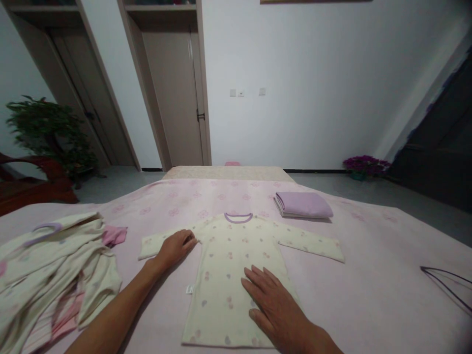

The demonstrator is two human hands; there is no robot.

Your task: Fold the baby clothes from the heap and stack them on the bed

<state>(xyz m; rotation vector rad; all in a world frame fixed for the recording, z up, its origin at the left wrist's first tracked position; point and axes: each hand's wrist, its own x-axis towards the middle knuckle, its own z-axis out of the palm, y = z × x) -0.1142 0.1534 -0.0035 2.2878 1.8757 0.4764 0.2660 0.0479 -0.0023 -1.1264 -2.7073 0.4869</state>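
A cream long-sleeved shirt [239, 260] with small heart prints and a purple neckband lies spread flat, its sleeves stretched out to both sides. My left hand [177, 247] is at the shirt's left armpit, fingers curled closed around a bit of the fabric there. Across the lower right of the shirt's body, my right hand [271, 302] rests palm down with its fingers apart. A small white tag sticks out from the shirt's left side seam.
Crumpled clothes [55, 275] lie at the left on the pink flowered sheet [368, 275]. Behind the right sleeve sits a folded purple cloth [304, 204]. A black cord [444, 282] lies at the right edge. Beyond are a door [171, 93] and purple flowers [365, 164].
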